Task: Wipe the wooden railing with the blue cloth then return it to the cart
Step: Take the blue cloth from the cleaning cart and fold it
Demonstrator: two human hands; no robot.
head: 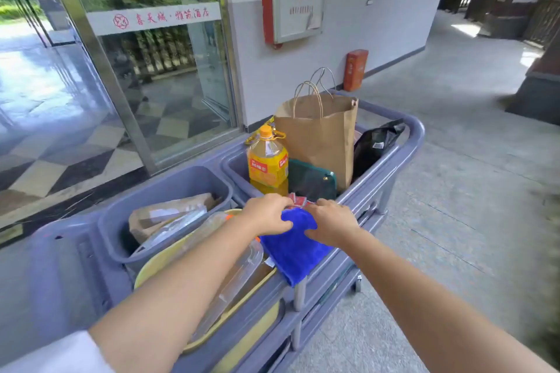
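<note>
So both hands are on the folded blue microfibre cloth (295, 248), which is draped over the near right rim of the grey plastic cleaning cart (415, 136), one corner hanging down past the edge. The left hand (268, 215) has its fingers curled and pinching the cloth's top left part; the right hand (331, 222) is closed on the top right part, so each grip has cloth in it.

Just beyond the grip it's tight: small red packets (298, 200), a dark green flat pouch (312, 180), a yellow oil bottle with an orange cap (268, 160), then a brown paper bag with handles (321, 133) and a black bag (375, 142). Left of the grip sit a clear plastic bottle (236, 269) lying in a yellow tray (157, 263) and a grey bin (169, 182). Right of the grip, past the cart edge, the grey concrete floor (454, 191) is wide open.
</note>
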